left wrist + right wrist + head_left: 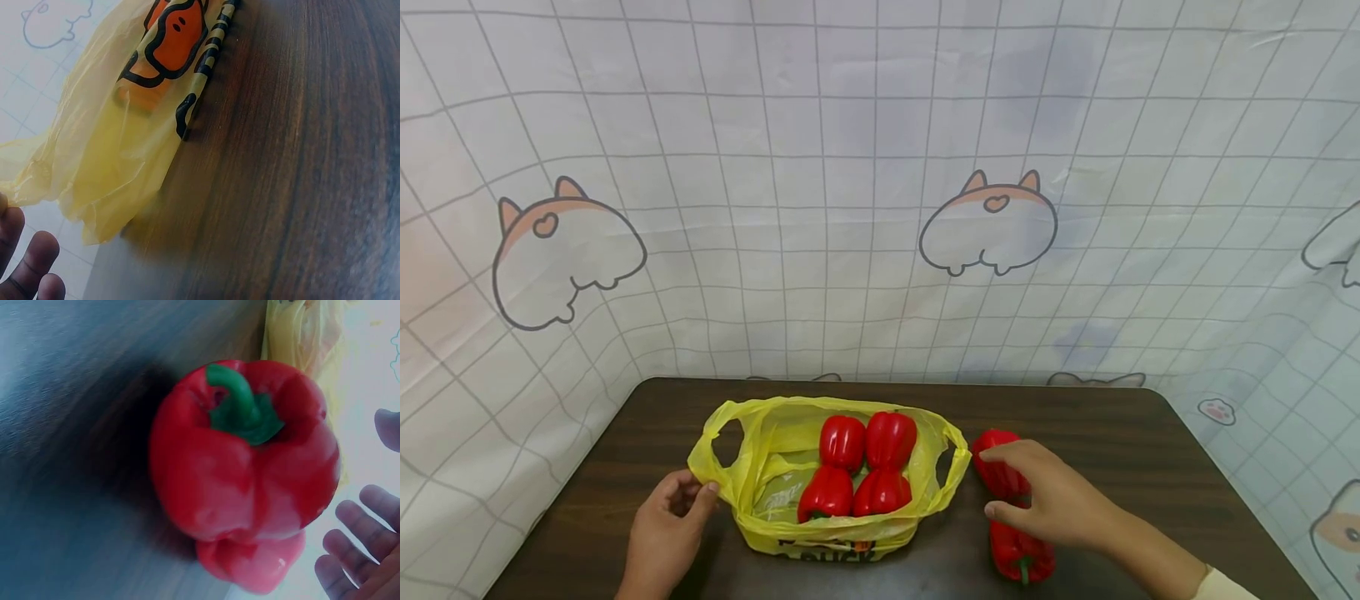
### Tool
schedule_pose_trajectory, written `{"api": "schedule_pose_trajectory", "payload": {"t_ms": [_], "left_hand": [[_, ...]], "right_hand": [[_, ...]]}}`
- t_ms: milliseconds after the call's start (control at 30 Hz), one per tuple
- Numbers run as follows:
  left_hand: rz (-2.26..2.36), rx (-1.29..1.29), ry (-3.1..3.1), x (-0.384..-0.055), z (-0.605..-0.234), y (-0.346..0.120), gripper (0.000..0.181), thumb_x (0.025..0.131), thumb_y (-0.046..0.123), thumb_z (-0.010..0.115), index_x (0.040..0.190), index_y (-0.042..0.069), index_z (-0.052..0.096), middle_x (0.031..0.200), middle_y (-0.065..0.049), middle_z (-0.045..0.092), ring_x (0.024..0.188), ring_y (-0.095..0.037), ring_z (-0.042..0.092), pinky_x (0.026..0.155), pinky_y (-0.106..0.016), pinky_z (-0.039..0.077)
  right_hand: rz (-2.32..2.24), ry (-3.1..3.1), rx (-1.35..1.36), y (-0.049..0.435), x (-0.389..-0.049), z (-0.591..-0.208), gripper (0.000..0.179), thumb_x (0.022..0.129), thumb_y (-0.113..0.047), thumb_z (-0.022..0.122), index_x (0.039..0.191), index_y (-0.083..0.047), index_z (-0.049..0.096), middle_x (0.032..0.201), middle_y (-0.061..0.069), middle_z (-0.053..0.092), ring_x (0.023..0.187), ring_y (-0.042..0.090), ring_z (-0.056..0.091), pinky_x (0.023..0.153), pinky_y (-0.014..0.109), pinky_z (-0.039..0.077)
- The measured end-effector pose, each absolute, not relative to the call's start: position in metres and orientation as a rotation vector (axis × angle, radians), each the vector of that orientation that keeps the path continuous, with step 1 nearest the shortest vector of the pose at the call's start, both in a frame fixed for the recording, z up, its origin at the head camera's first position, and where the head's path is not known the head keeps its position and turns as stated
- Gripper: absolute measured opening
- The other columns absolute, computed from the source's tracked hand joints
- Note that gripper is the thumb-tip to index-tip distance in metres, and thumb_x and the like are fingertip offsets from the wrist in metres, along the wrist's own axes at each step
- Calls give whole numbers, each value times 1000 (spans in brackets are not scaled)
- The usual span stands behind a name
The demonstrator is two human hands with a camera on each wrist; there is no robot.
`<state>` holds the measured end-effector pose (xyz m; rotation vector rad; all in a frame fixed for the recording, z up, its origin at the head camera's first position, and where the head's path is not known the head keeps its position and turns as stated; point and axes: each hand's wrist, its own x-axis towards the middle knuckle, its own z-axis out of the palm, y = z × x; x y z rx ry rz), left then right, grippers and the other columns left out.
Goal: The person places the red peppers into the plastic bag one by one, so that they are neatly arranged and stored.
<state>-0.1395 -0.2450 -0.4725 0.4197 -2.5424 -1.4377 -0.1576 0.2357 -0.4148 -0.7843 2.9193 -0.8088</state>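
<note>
A yellow plastic bag (831,546) stands open on the dark table with several red bell peppers (891,440) inside, toward its right part. My left hand (666,525) pinches the bag's left edge, below its handle loop, between thumb and fingers. In the left wrist view the fingertips meet the thin yellow plastic (125,156). To the right of the bag lie two more bell peppers, a nearer one (1019,552) with a green stem (244,409) and one behind it (1000,475). Over them hovers my right hand (1048,496), fingers spread and holding nothing.
The dark wood-grain table (1120,433) has rounded back corners. A white gridded cloth (865,325) with cartoon dog prints hangs behind it and along both sides. Black lettering and an orange cartoon print (178,37) mark the bag's front.
</note>
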Motion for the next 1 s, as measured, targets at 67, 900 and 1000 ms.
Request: {"api": "schedule_pose_trajectory", "payload": {"t_ms": [67, 900, 1000], "left_hand": [[-1443, 416, -2535, -140, -472, -245, 33, 102, 32, 67, 120, 5, 64, 95, -8, 69, 82, -16, 64, 65, -28, 49], [-1426, 429, -2522, -138, -470, -243, 31, 102, 31, 67, 117, 5, 65, 94, -7, 69, 81, -15, 64, 65, -28, 49], [-1422, 429, -2516, -138, -470, -243, 29, 101, 30, 68, 117, 5, 65, 95, -7, 69, 80, -15, 64, 65, -27, 49]], "right_hand": [[-800, 2918, -755, 240, -155, -415, 65, 89, -57, 76, 136, -15, 61, 136, -1, 57, 125, 27, 54, 96, 54, 50], [-727, 2778, -696, 277, -139, -429, 78, 83, -62, 78, 141, -14, 58, 136, -1, 59, 120, 28, 59, 91, 55, 52], [-734, 2760, -708, 279, -139, -430, 78, 83, -61, 79, 141, -14, 58, 136, -2, 58, 120, 28, 59, 92, 53, 52]]}}
